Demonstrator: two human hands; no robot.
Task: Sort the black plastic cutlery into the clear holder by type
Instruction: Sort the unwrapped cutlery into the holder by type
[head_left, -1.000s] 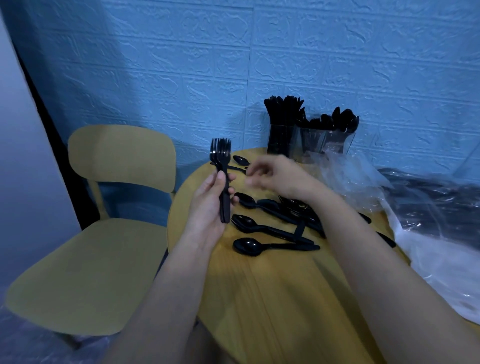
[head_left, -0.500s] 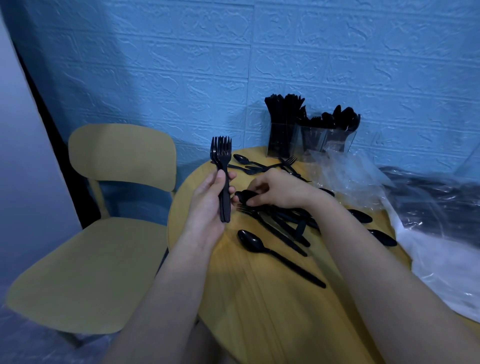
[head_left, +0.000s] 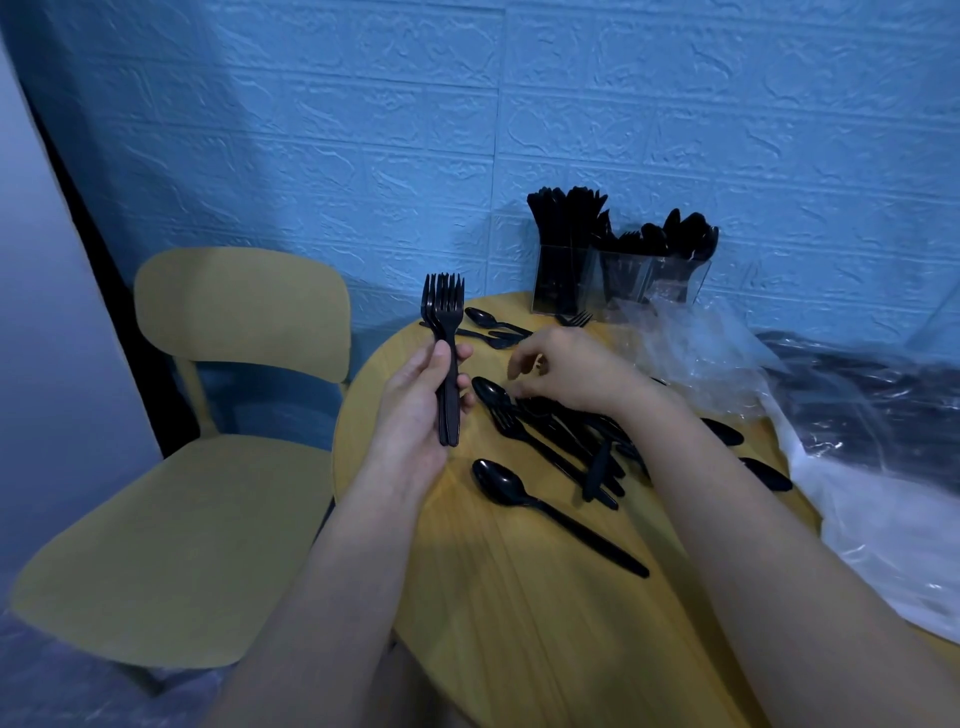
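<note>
My left hand (head_left: 415, 410) grips a small stack of black forks (head_left: 444, 332) upright, tines up, above the table's left edge. My right hand (head_left: 571, 371) hovers over a heap of black cutlery (head_left: 566, 441) in the middle of the round wooden table (head_left: 519, 597), fingers loosely curled and holding nothing. A single black spoon (head_left: 540, 506) lies nearer to me. At the table's far edge stands the clear holder (head_left: 618, 280), with knives in its left compartment and spoons at the right.
Two more spoons (head_left: 493, 325) and a fork (head_left: 574, 318) lie near the holder. Crumpled clear plastic bags (head_left: 857, 467) cover the table's right side. A yellow chair (head_left: 208, 441) stands at the left. Behind everything is a blue brick-pattern wall.
My right hand has lifted off the heap and moved slightly away from me. The heap has shifted little since half a second ago. My left hand holds the forks in the same place.
</note>
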